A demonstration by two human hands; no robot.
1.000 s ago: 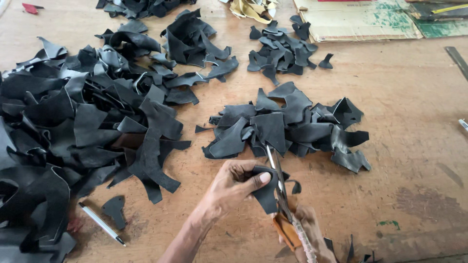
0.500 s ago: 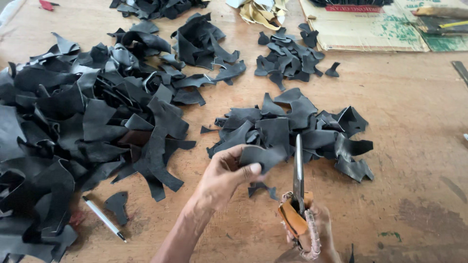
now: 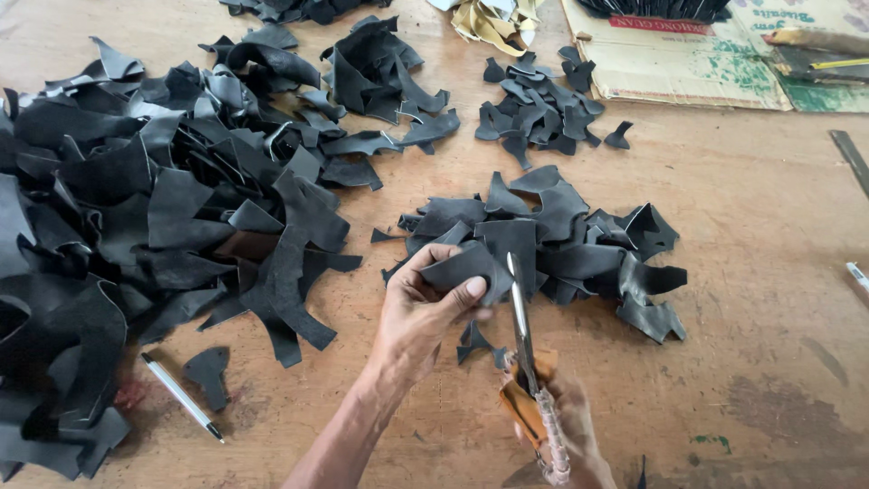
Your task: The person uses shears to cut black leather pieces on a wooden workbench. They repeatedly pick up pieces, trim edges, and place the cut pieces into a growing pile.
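My left hand (image 3: 418,312) pinches a black leather scrap (image 3: 463,268) between thumb and fingers, just above the table. My right hand (image 3: 566,424) grips a pair of scissors (image 3: 523,349) with orange handles, blades pointing away from me. The blade tips sit at the right edge of the held scrap. Behind the scrap lies a middle pile of cut black pieces (image 3: 566,244). A small offcut (image 3: 472,341) lies on the table under my left hand.
A large heap of black leather scraps (image 3: 154,226) covers the left of the wooden table. A smaller pile (image 3: 539,113) lies farther back. A pen (image 3: 181,397) lies near the front left. Cardboard (image 3: 688,63) and tan strips (image 3: 493,20) sit at the back.
The held scrap has been turned and raised a little. The scissors swung from slanted to nearly upright at its right edge. Small offcuts now lie below my left hand.
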